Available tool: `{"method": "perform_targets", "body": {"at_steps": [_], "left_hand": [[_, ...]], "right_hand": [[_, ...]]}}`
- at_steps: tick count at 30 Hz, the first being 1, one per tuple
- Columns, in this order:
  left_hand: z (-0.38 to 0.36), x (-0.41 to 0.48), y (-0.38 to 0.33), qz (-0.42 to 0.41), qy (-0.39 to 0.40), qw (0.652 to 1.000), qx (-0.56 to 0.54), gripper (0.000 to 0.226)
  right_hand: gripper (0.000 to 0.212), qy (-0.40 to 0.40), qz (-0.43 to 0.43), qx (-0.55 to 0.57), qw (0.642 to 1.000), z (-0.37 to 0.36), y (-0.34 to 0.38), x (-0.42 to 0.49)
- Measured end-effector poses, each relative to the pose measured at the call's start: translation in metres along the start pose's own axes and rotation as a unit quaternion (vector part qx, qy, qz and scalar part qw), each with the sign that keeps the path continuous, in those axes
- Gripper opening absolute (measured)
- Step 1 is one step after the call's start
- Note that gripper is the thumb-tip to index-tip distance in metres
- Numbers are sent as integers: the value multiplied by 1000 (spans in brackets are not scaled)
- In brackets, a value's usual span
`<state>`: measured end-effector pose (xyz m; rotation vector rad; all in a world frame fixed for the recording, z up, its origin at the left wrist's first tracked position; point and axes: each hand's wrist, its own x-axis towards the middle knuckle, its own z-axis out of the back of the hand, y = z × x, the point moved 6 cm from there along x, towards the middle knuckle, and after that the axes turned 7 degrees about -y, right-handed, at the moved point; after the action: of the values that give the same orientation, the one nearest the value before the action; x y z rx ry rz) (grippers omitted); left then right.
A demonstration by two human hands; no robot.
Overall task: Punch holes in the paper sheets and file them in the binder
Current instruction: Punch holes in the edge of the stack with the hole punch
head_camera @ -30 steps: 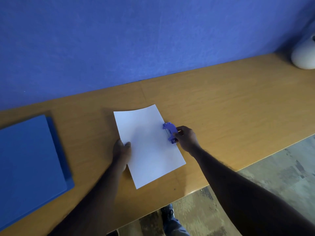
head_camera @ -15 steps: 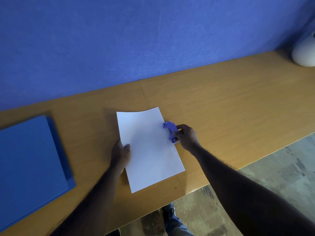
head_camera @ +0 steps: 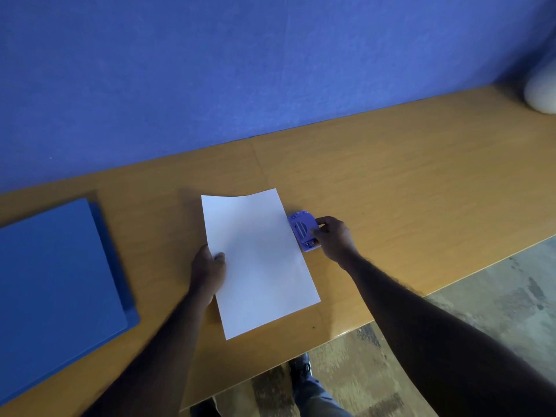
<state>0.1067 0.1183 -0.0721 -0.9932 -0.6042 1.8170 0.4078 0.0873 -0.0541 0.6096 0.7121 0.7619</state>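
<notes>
punching just starting, binder untouched

the paper lies on the counter, its left edge pinched by the left hand. the right hand grips the purple hole punch against the sheet's right edge. no holes show, so i judge the punching is only starting. the blue binder lies closed well to the left, so all the filing is left to do. a blue wall backs the wooden counter, with a worn floor below

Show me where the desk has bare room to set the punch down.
Bare desk runs from the punch and right hand to the white object. A narrower strip lies between binder and paper. Crowded around the paper.
</notes>
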Motion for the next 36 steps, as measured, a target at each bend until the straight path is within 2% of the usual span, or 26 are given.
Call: {"method": "perform_targets", "body": {"at_steps": [16,26,36], "left_hand": [[6,-1,-17,-36,25,998,-45,31],[-14,-8,-15,10,31,998,-55,35],[-21,-13,-16,15,24,997,-68,38]], "right_hand": [[29,0,0,3,1000,1,-3,1],[30,6,-9,12,1000,1,-3,1],[27,14,-15,6,1000,2,-3,3]]}}
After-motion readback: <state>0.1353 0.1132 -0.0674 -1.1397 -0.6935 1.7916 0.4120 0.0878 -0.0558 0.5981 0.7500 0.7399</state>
